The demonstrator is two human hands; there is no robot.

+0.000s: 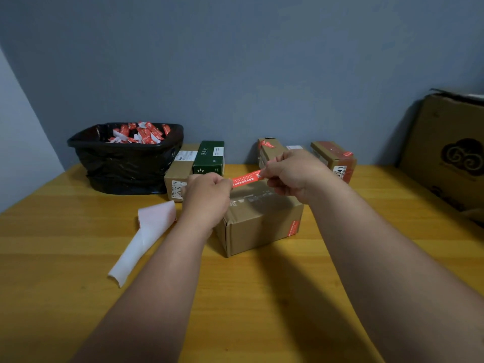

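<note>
The curled fingers of the left hand (207, 196) pinch one end of a red label strip (246, 178). Those of the right hand (294, 174) pinch the other end. Right under both hands a cardboard box (262, 224) sits on the counter (65, 231), its top partly hidden by the left wrist. A curled white backing sheet (146, 237) lies just left of that wrist. Behind the hands stand a brown parcel (179, 176) and a green box (209, 157), and the right hand partly covers two small taped parcels (336, 158). Further out are a black-lined bin (125, 163) of red and white scraps at back left and a large carton (450, 153) at far right. The strip spans the gap between the fingertips, in the air above the box, its right end slightly higher.
</note>
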